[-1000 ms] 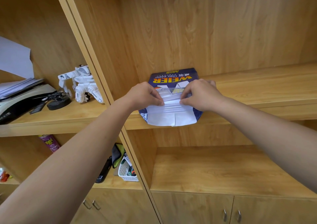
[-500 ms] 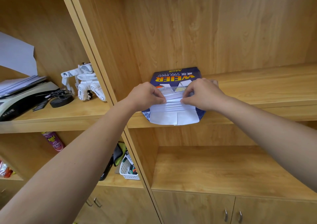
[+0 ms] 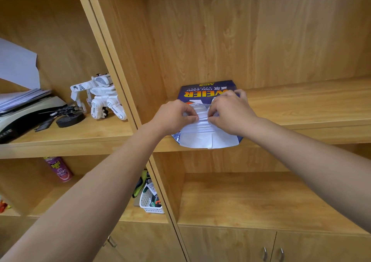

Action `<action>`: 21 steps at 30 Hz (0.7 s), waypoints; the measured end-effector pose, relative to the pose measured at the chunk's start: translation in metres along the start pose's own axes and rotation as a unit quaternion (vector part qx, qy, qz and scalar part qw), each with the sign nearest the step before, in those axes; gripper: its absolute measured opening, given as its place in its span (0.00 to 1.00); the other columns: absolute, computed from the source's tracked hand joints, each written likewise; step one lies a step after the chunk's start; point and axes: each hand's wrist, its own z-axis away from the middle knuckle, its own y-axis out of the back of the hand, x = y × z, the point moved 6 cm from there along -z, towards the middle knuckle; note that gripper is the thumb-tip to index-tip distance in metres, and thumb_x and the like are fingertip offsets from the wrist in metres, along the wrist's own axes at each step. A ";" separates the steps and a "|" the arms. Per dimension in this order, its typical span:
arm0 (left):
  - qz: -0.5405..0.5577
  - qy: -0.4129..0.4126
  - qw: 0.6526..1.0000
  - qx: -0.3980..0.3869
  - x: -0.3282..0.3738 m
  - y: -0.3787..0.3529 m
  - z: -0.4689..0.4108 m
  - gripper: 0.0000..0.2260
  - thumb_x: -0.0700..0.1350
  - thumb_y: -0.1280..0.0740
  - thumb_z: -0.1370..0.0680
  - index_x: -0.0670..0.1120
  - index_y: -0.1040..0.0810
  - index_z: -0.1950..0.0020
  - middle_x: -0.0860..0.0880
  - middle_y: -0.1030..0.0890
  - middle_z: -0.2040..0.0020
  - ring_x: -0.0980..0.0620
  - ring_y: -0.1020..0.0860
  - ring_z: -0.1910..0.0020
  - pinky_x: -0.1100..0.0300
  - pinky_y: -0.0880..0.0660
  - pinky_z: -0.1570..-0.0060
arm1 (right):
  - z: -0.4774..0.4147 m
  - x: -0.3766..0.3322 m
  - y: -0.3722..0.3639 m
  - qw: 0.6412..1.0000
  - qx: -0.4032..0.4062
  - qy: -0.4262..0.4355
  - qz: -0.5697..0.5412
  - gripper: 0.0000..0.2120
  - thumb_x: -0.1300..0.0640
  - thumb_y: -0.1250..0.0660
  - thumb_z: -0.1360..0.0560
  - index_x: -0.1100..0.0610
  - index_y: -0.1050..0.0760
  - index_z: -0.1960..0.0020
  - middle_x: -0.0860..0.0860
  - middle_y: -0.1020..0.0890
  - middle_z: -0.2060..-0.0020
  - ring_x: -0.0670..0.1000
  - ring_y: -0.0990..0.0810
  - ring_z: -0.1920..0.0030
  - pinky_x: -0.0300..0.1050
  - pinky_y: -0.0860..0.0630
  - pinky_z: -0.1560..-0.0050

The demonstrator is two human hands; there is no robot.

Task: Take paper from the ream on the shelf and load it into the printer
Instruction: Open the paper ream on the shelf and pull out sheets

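Finding: since half a second ago the two hands have drawn closer together at the open end of the ream [image 3: 202,94]. The left hand [image 3: 174,115] and right hand [image 3: 230,112] now nearly meet at the middle, each pinched shut on the loose wrapper flap [image 3: 197,109], which stands lifted higher off the sheets than before. The ream itself has not shifted; it lies flat on the shelf [image 3: 301,109], its near end overhanging the front edge, blue printed face up.

Assessment: the task stands at its opening step. The wrapper is being worked back, and the white paper stack [image 3: 206,140] is exposed at the near end, but no sheets have been drawn out. Judged next: a portion of sheets must be gripped and slid toward the person. The overhang suggests the pack could tip if pulled carelessly.

Surface: light wood-grain shelving, bare apart from the ream in this bay. The shelf below, at 6 o'clock from the ream, carries nothing visible.

Surroundings: at 9 o'clock, beyond the upright divider, stand a white toy robot [image 3: 100,97], a black round object [image 3: 70,119], and a grey machine with papers on top [image 3: 24,109], which may be the printer; this cannot be confirmed. At 7 o'clock, lower down, are a spray can [image 3: 59,169] and a white basket [image 3: 150,201]. Cabinet doors [image 3: 226,245] close the base.
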 end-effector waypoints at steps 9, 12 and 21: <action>-0.038 -0.055 0.998 0.017 -0.001 -0.003 0.005 0.09 0.53 0.32 0.21 0.54 0.15 0.46 0.51 0.15 0.47 0.48 0.20 0.48 0.56 0.26 0.55 | -0.004 -0.014 0.000 0.999 -0.021 -0.010 0.043 0.08 0.50 0.33 0.25 0.50 0.16 0.57 0.48 0.18 0.50 0.52 0.31 0.37 0.57 0.46 0.32; 0.056 -0.089 0.991 0.079 -0.006 -0.002 0.019 0.09 0.47 0.29 0.24 0.49 0.17 0.45 0.51 0.16 0.45 0.49 0.21 0.45 0.60 0.29 0.52 | -0.002 -0.018 0.000 0.998 -0.023 -0.010 0.057 0.08 0.51 0.34 0.25 0.51 0.16 0.57 0.46 0.19 0.48 0.52 0.31 0.36 0.57 0.46 0.32; 0.362 0.009 0.922 0.134 -0.050 -0.022 0.033 0.36 0.42 0.22 0.29 0.55 0.38 0.28 0.52 0.25 0.43 0.55 0.24 0.44 0.74 0.28 0.53 | 0.007 -0.032 -0.004 0.982 0.070 0.072 0.160 0.07 0.59 0.31 0.27 0.57 0.17 0.61 0.51 0.17 0.56 0.58 0.22 0.46 0.62 0.34 0.37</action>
